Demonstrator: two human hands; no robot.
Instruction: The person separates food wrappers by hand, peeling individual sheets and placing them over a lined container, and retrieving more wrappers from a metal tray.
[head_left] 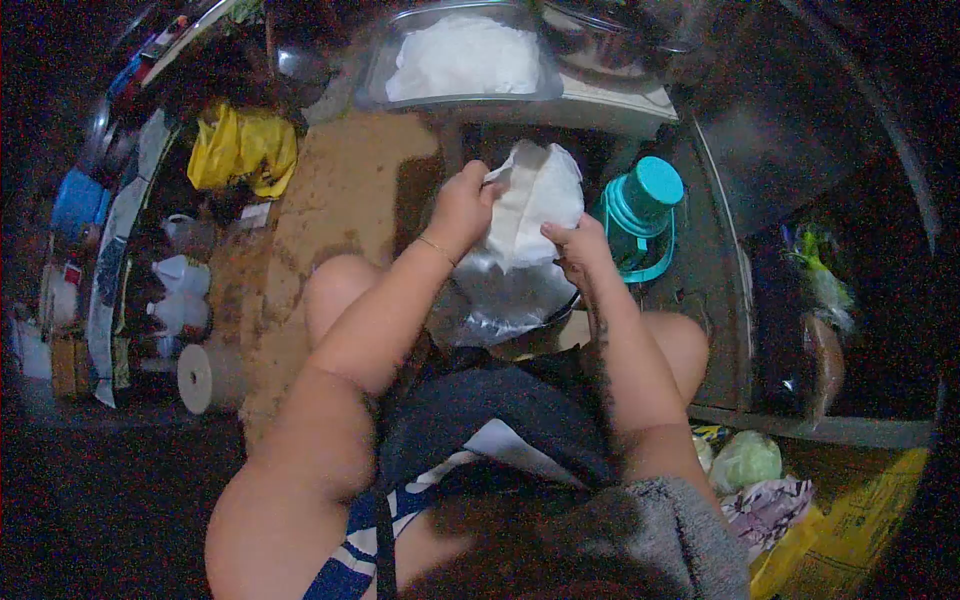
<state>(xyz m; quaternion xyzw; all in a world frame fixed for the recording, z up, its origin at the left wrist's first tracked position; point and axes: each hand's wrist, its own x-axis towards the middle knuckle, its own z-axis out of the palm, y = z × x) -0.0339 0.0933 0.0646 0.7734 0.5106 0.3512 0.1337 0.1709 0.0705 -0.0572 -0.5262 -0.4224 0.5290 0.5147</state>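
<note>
Held up between my two hands is a white, soft, thin sheet [535,205], folded or layered, with a raised crease down its middle. My left hand [465,212] pinches its left edge, and my right hand [582,248] grips its lower right edge. Right under the sheet, between my knees, shiny clear plastic [510,300] shows, apparently a bag in or over a dark round container; its contents are hidden. Beyond my hands stands a clear rectangular tub [372,85] with a pile of white material [465,58] in it.
On the right stands a teal bucket [625,240] with a teal dipper [655,185]. Cardboard [335,190] covers the floor at left, near a yellow plastic bag [243,150] and a large white roll [205,380]. Bagged cabbage [748,462] and leafy greens [820,265] lie to the right.
</note>
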